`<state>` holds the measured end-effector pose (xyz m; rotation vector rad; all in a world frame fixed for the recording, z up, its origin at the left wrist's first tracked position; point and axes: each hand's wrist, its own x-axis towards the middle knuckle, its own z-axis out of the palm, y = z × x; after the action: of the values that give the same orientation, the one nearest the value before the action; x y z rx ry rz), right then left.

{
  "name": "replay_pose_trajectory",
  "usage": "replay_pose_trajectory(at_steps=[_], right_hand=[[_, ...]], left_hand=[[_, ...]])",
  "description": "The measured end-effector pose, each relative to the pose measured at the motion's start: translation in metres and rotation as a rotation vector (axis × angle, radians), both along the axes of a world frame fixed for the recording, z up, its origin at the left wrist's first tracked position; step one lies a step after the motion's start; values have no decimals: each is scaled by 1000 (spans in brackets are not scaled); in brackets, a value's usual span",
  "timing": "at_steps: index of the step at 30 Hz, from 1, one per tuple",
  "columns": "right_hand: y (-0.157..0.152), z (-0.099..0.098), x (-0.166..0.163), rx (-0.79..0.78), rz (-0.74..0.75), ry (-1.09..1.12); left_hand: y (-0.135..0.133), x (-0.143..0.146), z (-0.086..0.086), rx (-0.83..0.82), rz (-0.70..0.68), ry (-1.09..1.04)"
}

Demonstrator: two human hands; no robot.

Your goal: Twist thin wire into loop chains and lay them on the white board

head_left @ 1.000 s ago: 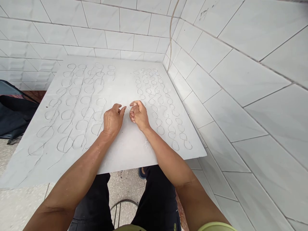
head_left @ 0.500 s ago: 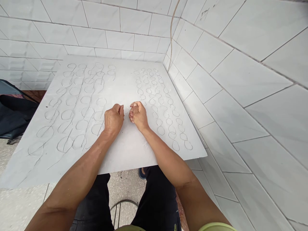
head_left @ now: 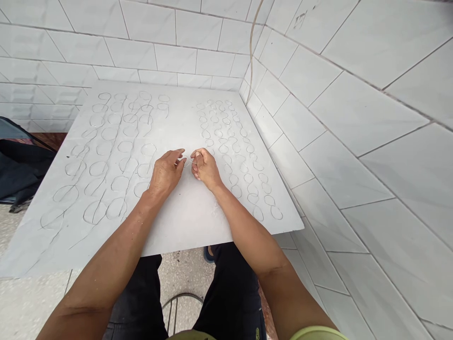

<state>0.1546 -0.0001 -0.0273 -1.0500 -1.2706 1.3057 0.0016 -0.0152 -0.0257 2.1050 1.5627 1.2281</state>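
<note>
Above the middle of a white board (head_left: 187, 217), a thin wire (head_left: 187, 161) bent into a small loop shows between my two hands. My right hand (head_left: 205, 167) is closed, its thumb and fingertips pinching the wire. Just to the left of the loop, my left hand (head_left: 168, 170) has its thumb and forefinger apart, close to the wire; whether they touch it I cannot tell. Larger wire rings (head_left: 66, 193) with long tails lie in rows on the board's left part. On its right part lie rows of wire figure-eights (head_left: 252, 194).
White tiled walls (head_left: 339, 141) meet behind and to the right of the board. A cable (head_left: 251, 52) hangs down in the corner. Dark cloth (head_left: 23, 170) lies on a chair at the left. A round metal frame (head_left: 182, 295) stands on the floor below.
My left hand's thumb and forefinger have parted from a closed pinch. The right hand keeps its pinch on the wire, almost in the same spot.
</note>
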Motion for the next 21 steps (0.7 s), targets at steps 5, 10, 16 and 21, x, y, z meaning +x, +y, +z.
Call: replay_pose_trajectory(at_steps=[5, 10, 16, 21], right_hand=[[2, 0, 5, 3, 25, 47], [3, -3, 4, -13, 40, 92], [1, -1, 2, -76, 27, 131], [3, -4, 0, -94, 9, 137]], left_hand=[[3, -3, -2, 32, -35, 16], [4, -3, -4, 76, -9, 30], [2, 0, -4, 63, 43, 48], [1, 3, -3, 62, 71, 31]])
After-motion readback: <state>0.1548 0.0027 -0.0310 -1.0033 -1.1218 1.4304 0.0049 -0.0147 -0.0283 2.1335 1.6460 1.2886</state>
